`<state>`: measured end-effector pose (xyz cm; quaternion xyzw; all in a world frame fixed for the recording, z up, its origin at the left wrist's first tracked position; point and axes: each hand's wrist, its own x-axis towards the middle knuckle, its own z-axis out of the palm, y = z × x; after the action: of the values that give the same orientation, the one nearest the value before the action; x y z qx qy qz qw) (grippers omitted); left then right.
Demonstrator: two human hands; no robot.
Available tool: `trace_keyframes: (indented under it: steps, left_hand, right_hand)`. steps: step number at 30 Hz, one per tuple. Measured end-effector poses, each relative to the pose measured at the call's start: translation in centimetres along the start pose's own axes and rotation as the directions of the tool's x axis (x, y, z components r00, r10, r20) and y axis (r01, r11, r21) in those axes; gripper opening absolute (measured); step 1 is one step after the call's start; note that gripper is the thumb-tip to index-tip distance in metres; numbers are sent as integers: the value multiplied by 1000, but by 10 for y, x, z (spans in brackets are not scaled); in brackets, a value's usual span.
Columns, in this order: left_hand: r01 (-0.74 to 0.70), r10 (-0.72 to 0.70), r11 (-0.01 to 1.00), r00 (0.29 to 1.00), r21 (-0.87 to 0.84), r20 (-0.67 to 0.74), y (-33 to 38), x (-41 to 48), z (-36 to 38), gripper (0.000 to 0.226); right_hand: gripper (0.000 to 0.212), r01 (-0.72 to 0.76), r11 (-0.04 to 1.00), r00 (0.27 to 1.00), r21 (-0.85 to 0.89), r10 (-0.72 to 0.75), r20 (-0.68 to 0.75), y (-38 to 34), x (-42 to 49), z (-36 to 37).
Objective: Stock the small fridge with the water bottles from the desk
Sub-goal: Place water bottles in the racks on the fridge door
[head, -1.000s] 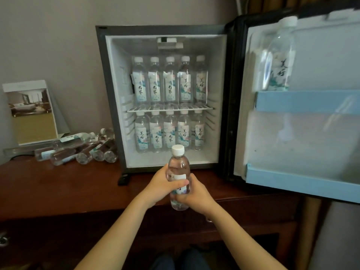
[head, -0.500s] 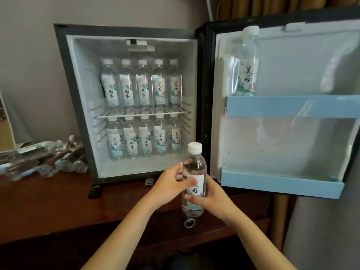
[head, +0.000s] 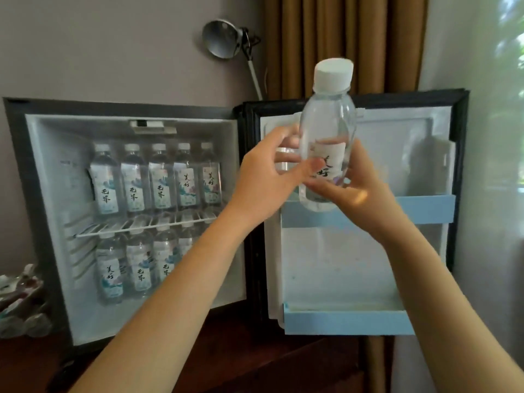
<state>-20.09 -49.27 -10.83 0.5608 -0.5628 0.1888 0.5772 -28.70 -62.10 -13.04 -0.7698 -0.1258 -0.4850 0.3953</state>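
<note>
I hold one clear water bottle [head: 329, 129] with a white cap upright in both hands, in front of the open fridge door's upper shelf [head: 419, 208]. My left hand [head: 266, 180] grips its left side and my right hand [head: 360, 191] grips its lower right. The small fridge [head: 42, 194] stands open on the desk. Two rows of bottles [head: 158, 180] fill its wire shelf and its floor. Another bottle [head: 285, 163] on the door shelf shows partly behind my left hand.
Several loose bottles [head: 19, 307] lie on the dark wooden desk [head: 255, 364] at the far left. The door's lower blue shelf [head: 346, 321] holds nothing. A silver lamp [head: 226, 38] and brown curtains [head: 340, 43] stand behind the fridge.
Both hands have lifted the bottle from low in front of the fridge up and right to the door's upper shelf. The view has swung right and upward.
</note>
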Motion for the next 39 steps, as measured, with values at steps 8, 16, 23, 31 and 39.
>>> trace_keyframes:
  steps: [8, 16, 23, 31, 39]
  left_hand:
    - [63, -63, 998, 998, 30, 7, -24, 29, 26, 33]
    - [101, -102, 994, 995, 36, 23, -43, 31, 34, 36]
    - [19, 1, 984, 994, 180, -108, -49, 27, 46, 34]
    - [13, 23, 983, 982, 184, -190, -55, 20, 52, 44]
    - [47, 21, 956, 974, 291, -227, -68, 13, 44, 48]
  right_hand:
    - [48, -137, 986, 987, -100, 127, -94, 37, 37, -31]
    - [43, -300, 938, 953, -172, 289, -87, 67, 39, -32]
    - [48, -318, 890, 946, -327, 321, -44, 68, 41, -35]
    - [64, -355, 861, 927, -364, 375, -17, 67, 42, -40]
    - [66, -391, 874, 917, -288, 398, -34, 69, 44, -38]
